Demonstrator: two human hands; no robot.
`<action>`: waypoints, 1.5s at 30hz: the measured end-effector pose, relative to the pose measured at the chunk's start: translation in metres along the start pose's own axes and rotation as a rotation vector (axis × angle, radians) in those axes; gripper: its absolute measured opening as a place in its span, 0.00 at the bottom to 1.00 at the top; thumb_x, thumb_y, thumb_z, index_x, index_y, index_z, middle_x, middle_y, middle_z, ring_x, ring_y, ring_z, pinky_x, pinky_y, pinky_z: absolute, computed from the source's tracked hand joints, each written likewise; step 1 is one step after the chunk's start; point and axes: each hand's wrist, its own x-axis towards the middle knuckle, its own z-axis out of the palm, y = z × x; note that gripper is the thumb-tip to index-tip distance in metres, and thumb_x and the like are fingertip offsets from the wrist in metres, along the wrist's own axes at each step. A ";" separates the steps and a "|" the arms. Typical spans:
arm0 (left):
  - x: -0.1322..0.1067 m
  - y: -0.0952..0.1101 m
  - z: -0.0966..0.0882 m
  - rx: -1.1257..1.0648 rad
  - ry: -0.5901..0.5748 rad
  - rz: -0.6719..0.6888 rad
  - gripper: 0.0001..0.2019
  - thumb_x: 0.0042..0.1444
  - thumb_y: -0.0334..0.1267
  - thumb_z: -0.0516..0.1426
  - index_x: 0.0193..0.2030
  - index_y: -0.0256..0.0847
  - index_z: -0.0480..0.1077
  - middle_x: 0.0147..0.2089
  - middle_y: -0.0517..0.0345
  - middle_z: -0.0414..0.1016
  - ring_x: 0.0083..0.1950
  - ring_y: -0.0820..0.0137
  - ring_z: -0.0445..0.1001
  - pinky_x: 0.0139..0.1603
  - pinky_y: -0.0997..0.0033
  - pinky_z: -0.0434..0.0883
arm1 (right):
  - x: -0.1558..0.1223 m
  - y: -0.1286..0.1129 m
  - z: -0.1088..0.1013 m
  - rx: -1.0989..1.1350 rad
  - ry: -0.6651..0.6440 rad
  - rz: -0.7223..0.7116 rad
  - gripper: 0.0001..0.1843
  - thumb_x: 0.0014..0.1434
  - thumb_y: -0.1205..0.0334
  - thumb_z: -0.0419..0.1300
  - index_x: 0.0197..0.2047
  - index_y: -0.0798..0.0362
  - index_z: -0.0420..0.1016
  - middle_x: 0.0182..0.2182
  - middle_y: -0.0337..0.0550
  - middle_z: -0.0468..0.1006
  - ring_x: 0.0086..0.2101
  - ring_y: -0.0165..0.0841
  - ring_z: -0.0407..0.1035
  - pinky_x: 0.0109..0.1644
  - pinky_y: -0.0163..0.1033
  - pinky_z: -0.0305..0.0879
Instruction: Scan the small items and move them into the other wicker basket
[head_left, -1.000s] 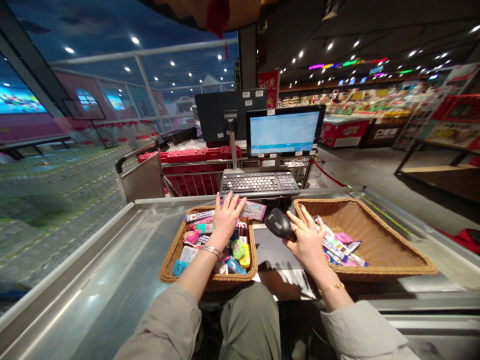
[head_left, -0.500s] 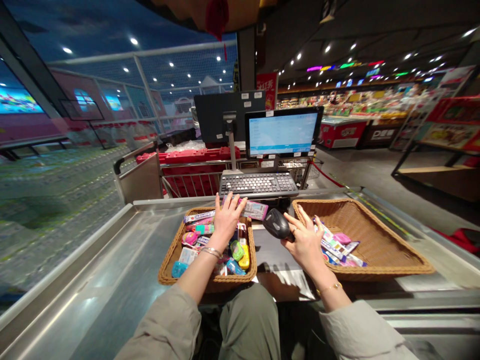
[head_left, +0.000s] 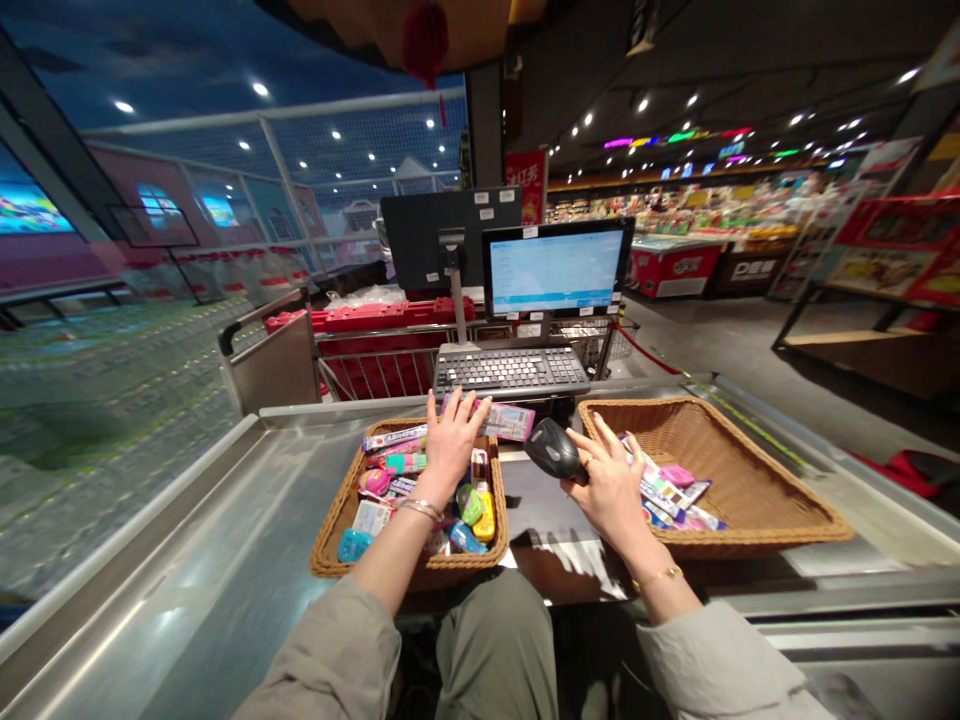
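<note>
At lower centre, the left hand (head_left: 450,447), fingers spread wide, rests over small bright packets (head_left: 484,517) in a brown wicker basket (head_left: 324,560), while the right hand (head_left: 613,487) grips a black handheld barcode scanner (head_left: 553,450).

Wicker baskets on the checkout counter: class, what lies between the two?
The head view shows a black handheld barcode scanner, held in the right hand, above a dark counter panel, between the left wicker basket and the right wicker basket.

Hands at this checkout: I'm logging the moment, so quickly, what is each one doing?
Left hand: fingers spread over a flat packet; cannot tell if gripping it.
Right hand: closed, holding a black handheld barcode scanner.
</note>
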 end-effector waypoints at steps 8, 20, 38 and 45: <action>0.007 0.008 0.002 -0.020 0.008 0.012 0.26 0.70 0.31 0.48 0.73 0.50 0.61 0.73 0.46 0.65 0.77 0.50 0.57 0.76 0.26 0.40 | -0.001 0.013 -0.003 0.027 0.082 0.087 0.10 0.56 0.62 0.60 0.41 0.49 0.78 0.56 0.48 0.81 0.67 0.52 0.61 0.68 0.68 0.49; 0.030 0.044 0.006 -0.012 0.030 0.062 0.26 0.69 0.33 0.52 0.73 0.53 0.62 0.73 0.49 0.66 0.77 0.52 0.58 0.76 0.28 0.46 | -0.007 0.052 -0.024 0.040 0.236 0.299 0.17 0.58 0.49 0.62 0.44 0.51 0.81 0.49 0.52 0.83 0.64 0.53 0.65 0.65 0.63 0.60; 0.062 0.124 0.025 -0.097 0.051 0.297 0.25 0.70 0.31 0.51 0.71 0.49 0.65 0.74 0.49 0.65 0.78 0.53 0.56 0.75 0.41 0.59 | -0.029 0.107 -0.065 0.075 0.380 0.611 0.19 0.51 0.45 0.65 0.36 0.54 0.80 0.46 0.59 0.81 0.61 0.52 0.66 0.65 0.58 0.62; 0.073 0.149 0.033 -0.134 0.065 0.344 0.25 0.69 0.31 0.52 0.71 0.50 0.64 0.74 0.49 0.65 0.78 0.54 0.55 0.75 0.43 0.61 | -0.034 0.116 -0.076 0.088 0.440 0.647 0.25 0.53 0.43 0.64 0.42 0.57 0.80 0.50 0.62 0.80 0.58 0.51 0.68 0.66 0.58 0.61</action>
